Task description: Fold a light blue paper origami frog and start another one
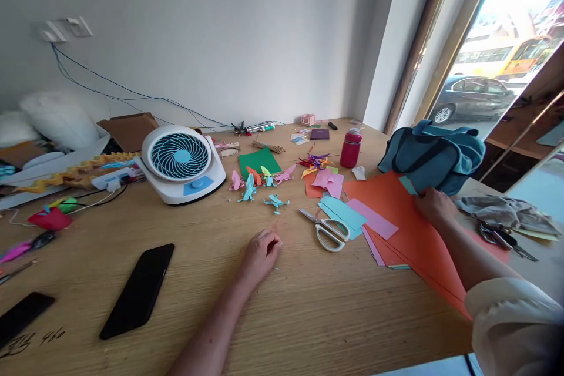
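Note:
My left hand (263, 251) rests on the wooden table with its fingers curled in, and nothing shows in them. My right hand (435, 207) reaches over the large orange paper sheets (396, 211), its fingers closed at the edge of a light blue paper (408, 184); the fingertips are partly hidden. White-handled scissors (330, 234) lie open between my hands, beside cut blue paper pieces (348, 220) and a pink strip (373, 218). Beyond my left hand stand several small folded paper figures in pink, blue, orange and green, one blue figure (276, 203) nearest.
A teal bag (434, 155) stands just behind my right hand, with keys (504, 239) and a grey cloth (506, 212) to its right. A red flask (351, 148), a white fan (180, 161) and a green sheet (259, 161) stand or lie farther back. A black phone (138, 291) lies left.

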